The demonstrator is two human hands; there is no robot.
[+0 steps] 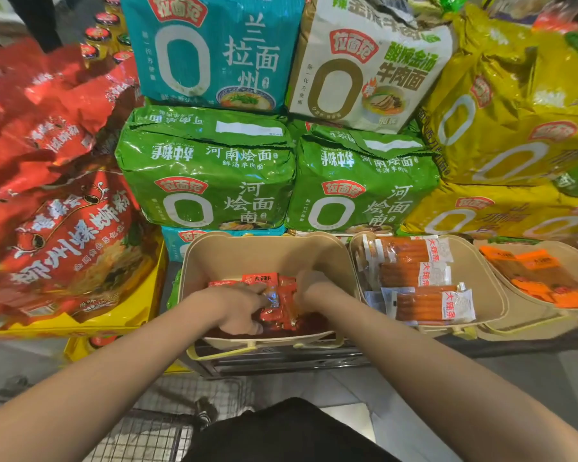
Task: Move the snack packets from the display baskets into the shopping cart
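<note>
While the wire shopping cart waits just below my forearms, with nothing I can make out inside the part that shows, I have both hands down in the nearest tan display basket. My left hand curls its fingers over the heap of red snack packets, gripping them from the left side. My right hand is blurred; it seems to close on the same heap from the other side, though I cannot tell exactly how its fingers lie. The red packets lie between my two hands, low in the basket.

To the right of my right hand, a second basket holds clear-fronted packets of orange sticks, untouched, and further right a third basket holds orange packets. So I judge the job is barely begun: no basket looks emptied, and this first handful has yet to be lifted out.

Beyond my hands stand green noodle multipacks, with a teal pack and a white pack stacked above them, red bags off to the left and yellow packs off to the right.
</note>
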